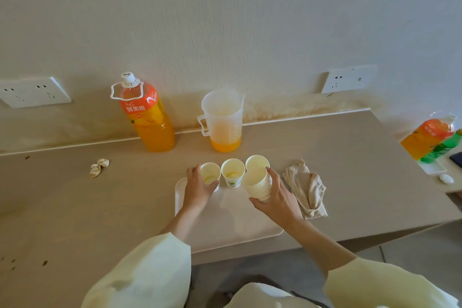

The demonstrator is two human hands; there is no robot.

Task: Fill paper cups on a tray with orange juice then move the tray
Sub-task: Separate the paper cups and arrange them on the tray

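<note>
I am looking down on a beige counter [350,157] set against a wall. The white tray [225,227] lies at the middle of the counter's near edge. From the tray, a big orange juice bottle [147,117] stands upright at eleven o'clock by the wall, capped. A clear measuring jug [223,120] stands at twelve o'clock with a shallow layer of juice in it. A crumpled beige cloth [307,190] lies just beside the tray at three o'clock.

My left hand [197,190] is wrapped round the left cup [210,174] at the tray's far edge, thumb on the near side. My right hand [280,197] grips a stack of paper cups [257,182], tilted with its mouth toward me, at the tray's one o'clock corner.

The middle cup [232,172] stands upright between left cup and stack. It and the left cup show a little yellow at the bottom. A third cup [257,161] sits just behind the stack. A small wad of paper [98,167] lies well off at nine o'clock.
</note>
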